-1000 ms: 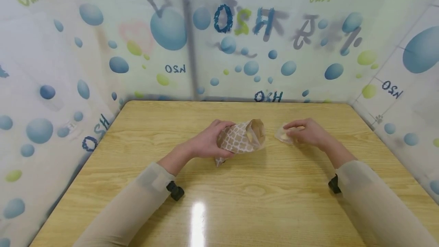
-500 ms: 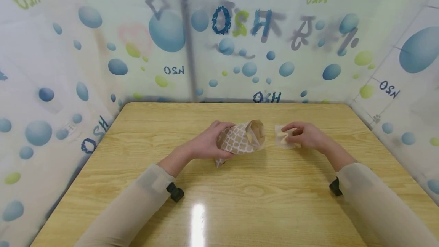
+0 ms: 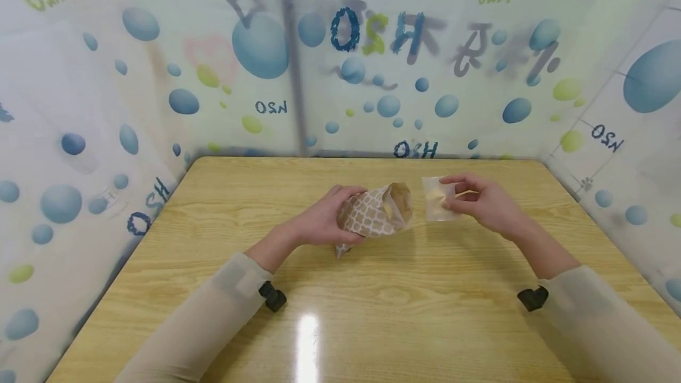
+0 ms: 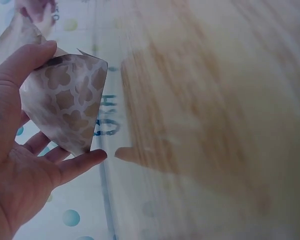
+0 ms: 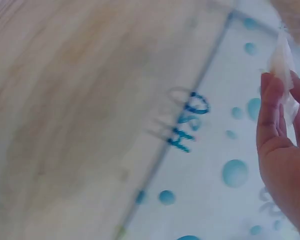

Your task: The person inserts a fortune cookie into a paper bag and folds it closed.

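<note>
My left hand (image 3: 324, 217) grips a brown paper bag (image 3: 372, 214) with a white lattice pattern, lying tilted with its open mouth to the right. In the left wrist view, the thumb lies over the top of the bag and the fingers curl beneath its patterned side. My right hand (image 3: 486, 203) pinches a small translucent packet (image 3: 434, 208) with something pale yellow inside, just right of the bag's mouth. Seen from the right wrist, the packet (image 5: 282, 65) stands nearly edge-on between thumb and fingers.
Both hands are over a wooden table (image 3: 372, 312) with a light streak near its front. A pale wall sheet (image 3: 340, 75) with blue and green drop prints stands along the back and sides. Dark wrist cameras sit at both cuffs.
My right hand has raised the packet off the table, turning it more upright and facing the bag. The left hand and paper bag stay in place.
</note>
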`<state>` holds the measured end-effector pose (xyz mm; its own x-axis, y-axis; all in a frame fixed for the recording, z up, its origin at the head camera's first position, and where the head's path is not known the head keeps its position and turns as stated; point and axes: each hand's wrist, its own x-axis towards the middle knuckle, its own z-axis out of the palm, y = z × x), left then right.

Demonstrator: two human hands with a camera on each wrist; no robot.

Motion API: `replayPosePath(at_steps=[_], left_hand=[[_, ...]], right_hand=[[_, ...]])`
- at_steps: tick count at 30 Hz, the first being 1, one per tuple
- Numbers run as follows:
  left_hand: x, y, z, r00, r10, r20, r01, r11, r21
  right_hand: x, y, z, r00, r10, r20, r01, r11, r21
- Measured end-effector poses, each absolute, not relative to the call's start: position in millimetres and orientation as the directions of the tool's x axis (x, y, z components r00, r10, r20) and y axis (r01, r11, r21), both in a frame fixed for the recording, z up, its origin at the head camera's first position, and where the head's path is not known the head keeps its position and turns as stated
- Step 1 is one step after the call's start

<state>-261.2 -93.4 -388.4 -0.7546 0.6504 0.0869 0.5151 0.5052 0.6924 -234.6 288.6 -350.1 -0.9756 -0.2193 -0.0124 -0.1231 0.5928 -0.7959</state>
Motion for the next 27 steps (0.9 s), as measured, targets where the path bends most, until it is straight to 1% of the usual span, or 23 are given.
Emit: replayPosePath(at_steps=[3, 6, 13, 18, 22, 27], left_hand=[[-262.0, -93.0, -388.3, -0.753, 0.652, 0.086, 0.517, 0.506, 0.690], [-262.8, -92.8, -388.1, -0.754, 0.651, 0.088, 0.518, 0.507, 0.689], [-263.3, -91.0, -389.6, -0.751, 0.655, 0.082, 0.517, 0.506, 0.690], [-262.1, -89.3, -390.2, -0.738, 0.670, 0.073, 0.522, 0.499, 0.692], [-261.1, -88.7, -389.5, -0.730, 0.681, 0.061, 0.522, 0.497, 0.693], [-259.8, -87.9, -387.2, -0.733, 0.678, 0.053, 0.511, 0.497, 0.701]], right_hand=[[-228.0, 283.5, -337.7, -0.975, -0.218, 0.045, -0.166, 0.581, -0.797], [-221.5, 276.5, -327.5, -0.965, -0.242, 0.095, -0.221, 0.572, -0.790], [-213.6, 254.1, -316.9, -0.932, -0.355, 0.072, -0.268, 0.542, -0.796], [-216.8, 243.0, -319.1, -0.923, -0.380, 0.065, -0.292, 0.580, -0.761], [-219.6, 238.2, -319.2, -0.929, -0.364, 0.068, -0.303, 0.641, -0.706], [-219.6, 230.9, -317.6, -0.927, -0.361, 0.101, -0.336, 0.681, -0.651]])
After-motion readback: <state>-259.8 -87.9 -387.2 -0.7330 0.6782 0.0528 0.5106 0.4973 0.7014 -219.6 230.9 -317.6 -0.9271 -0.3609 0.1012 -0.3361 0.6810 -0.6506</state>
